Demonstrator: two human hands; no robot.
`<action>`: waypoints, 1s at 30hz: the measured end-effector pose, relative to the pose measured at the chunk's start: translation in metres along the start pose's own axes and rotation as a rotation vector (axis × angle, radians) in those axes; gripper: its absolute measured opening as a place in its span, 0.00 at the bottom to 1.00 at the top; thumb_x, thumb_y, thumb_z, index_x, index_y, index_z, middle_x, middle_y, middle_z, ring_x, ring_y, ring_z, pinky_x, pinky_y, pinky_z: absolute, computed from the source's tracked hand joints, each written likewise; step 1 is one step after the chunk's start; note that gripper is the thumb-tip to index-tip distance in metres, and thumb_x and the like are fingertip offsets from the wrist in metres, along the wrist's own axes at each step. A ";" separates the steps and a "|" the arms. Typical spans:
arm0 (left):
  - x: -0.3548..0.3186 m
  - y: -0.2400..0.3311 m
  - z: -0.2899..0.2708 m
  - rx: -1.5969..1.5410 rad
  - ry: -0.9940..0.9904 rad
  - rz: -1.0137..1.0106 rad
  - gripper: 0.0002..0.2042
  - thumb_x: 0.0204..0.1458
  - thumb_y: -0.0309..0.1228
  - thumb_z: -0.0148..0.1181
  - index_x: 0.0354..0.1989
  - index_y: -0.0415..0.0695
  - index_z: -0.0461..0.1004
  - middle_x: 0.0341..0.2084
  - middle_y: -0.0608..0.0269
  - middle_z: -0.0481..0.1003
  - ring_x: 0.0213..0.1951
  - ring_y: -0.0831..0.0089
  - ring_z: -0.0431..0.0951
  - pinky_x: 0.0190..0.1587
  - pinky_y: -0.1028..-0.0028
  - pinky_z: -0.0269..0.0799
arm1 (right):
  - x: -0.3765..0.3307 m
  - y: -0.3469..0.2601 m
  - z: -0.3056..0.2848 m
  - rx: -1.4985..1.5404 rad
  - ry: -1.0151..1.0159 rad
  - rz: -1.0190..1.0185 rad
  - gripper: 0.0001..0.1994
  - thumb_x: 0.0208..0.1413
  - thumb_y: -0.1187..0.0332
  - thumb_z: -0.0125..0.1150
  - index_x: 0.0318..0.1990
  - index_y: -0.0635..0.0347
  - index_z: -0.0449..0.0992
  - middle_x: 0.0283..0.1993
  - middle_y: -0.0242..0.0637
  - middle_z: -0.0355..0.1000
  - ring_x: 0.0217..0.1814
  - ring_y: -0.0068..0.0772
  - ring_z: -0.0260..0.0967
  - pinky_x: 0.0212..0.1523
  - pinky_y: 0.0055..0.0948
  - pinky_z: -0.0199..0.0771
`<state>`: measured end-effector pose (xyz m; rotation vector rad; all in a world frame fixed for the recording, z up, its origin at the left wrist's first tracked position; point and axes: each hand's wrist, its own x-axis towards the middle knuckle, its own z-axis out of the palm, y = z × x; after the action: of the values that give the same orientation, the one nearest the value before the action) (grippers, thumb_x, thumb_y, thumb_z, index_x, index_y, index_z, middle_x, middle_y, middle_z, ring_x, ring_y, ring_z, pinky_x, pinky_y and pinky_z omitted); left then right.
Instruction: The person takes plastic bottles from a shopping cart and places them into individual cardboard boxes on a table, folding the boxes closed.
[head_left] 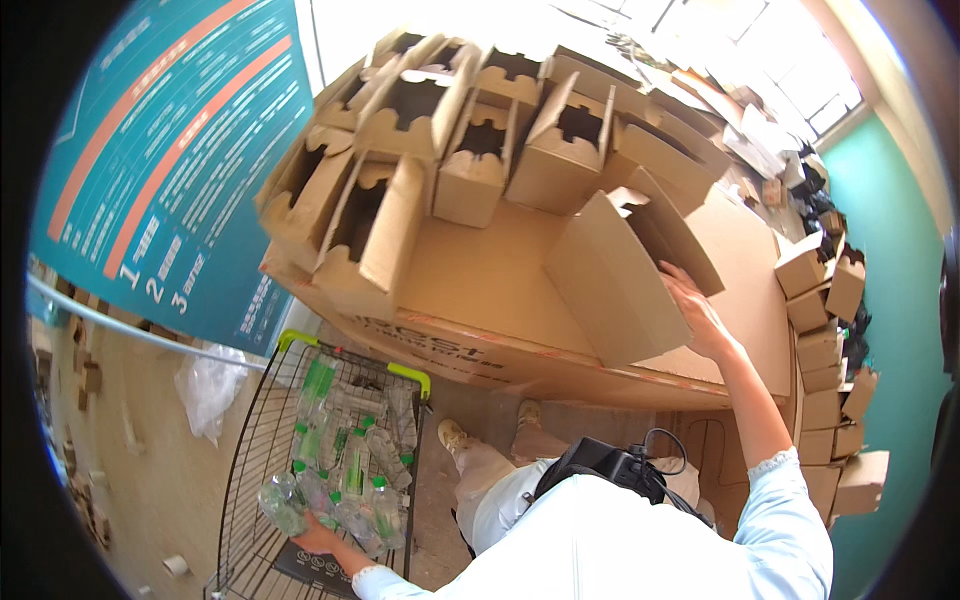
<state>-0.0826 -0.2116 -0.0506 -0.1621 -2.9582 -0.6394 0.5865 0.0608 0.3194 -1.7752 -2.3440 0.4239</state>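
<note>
My left hand (318, 537) is low over a wire shopping cart (240, 480), closed around a clear plastic bottle (283, 503) that lies tilted above the others. Several clear bottles with green caps, one of them a bottle (386, 508) near the front, fill the cart. On the right, my right hand (695, 312) grips the near edge of an open cardboard box (620, 285), with fingers reaching inside and the thumb side hidden. That box leans on a large cardboard surface, its opening turned to the right. Its contents cannot be seen.
Several open, narrow boxes (470, 185) stand in rows at the far side of the large carton (500, 250). A teal printed board (180, 170) rises at the left. More boxes (822, 400) line the right wall, and a plastic bag (210, 390) lies left of the cart.
</note>
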 end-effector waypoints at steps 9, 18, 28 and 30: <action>-0.025 0.117 -0.128 -0.359 0.196 0.309 0.21 0.51 0.43 0.67 0.41 0.34 0.79 0.41 0.50 0.80 0.40 0.62 0.81 0.42 0.65 0.75 | -0.006 0.040 0.000 0.079 0.204 -0.113 0.08 0.51 0.69 0.61 0.35 0.64 0.76 0.37 0.41 0.67 0.44 0.45 0.65 0.47 0.39 0.68; -0.177 0.345 -0.238 -1.153 -0.126 0.534 0.17 0.55 0.29 0.61 0.50 0.30 0.74 0.45 0.46 0.77 0.46 0.64 0.80 0.53 0.66 0.74 | -0.035 0.065 -0.049 0.088 0.053 -0.369 0.16 0.43 0.69 0.70 0.39 0.61 0.74 0.45 0.38 0.68 0.57 0.38 0.65 0.72 0.46 0.52; -0.354 0.520 -0.271 -1.724 -1.037 0.796 0.38 0.44 0.36 0.70 0.64 0.41 0.59 0.58 0.57 0.66 0.61 0.61 0.65 0.67 0.53 0.52 | -0.025 0.080 -0.056 -0.091 -0.025 -0.651 0.02 0.42 0.72 0.61 0.24 0.58 0.75 0.35 0.33 0.65 0.47 0.33 0.61 0.56 0.28 0.64; -0.372 0.549 -0.277 -1.596 -1.339 0.975 0.39 0.45 0.39 0.69 0.64 0.40 0.57 0.57 0.51 0.67 0.60 0.58 0.67 0.66 0.54 0.56 | -0.032 0.082 -0.076 -0.132 -0.091 -0.702 0.03 0.42 0.70 0.61 0.23 0.58 0.74 0.35 0.33 0.65 0.47 0.33 0.61 0.58 0.28 0.63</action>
<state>0.3786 0.1398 0.3740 -2.4837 -1.2444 -2.9736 0.6928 0.0600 0.3661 -0.8696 -2.8935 0.2411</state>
